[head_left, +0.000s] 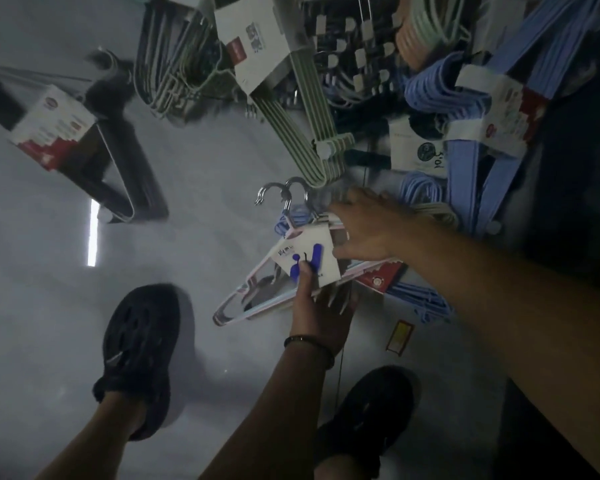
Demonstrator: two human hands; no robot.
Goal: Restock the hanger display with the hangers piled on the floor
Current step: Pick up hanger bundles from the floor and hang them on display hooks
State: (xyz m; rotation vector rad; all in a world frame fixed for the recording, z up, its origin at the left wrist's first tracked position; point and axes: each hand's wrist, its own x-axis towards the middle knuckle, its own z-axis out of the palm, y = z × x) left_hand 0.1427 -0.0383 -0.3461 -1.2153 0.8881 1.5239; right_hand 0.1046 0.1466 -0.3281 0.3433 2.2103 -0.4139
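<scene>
A pack of pink and blue hangers (257, 299) with metal hooks and a white card label lies low over the floor at centre. My left hand (317, 306) grips it by the label, thumb on top. My right hand (368, 226) reaches in from the right, fingers spread, resting on the same pack's far end and on the pile beside it. More packs lie piled beyond: green hangers (312, 133), blue hangers (465, 174) and a black pack (118, 161) with a red and white label at the left.
My two feet in dark shoes (139, 358) stand on the glossy grey floor (187, 237) below the pile. A small yellow and red tag (399, 337) lies on the floor right of my left wrist. Dark shelving fills the right edge.
</scene>
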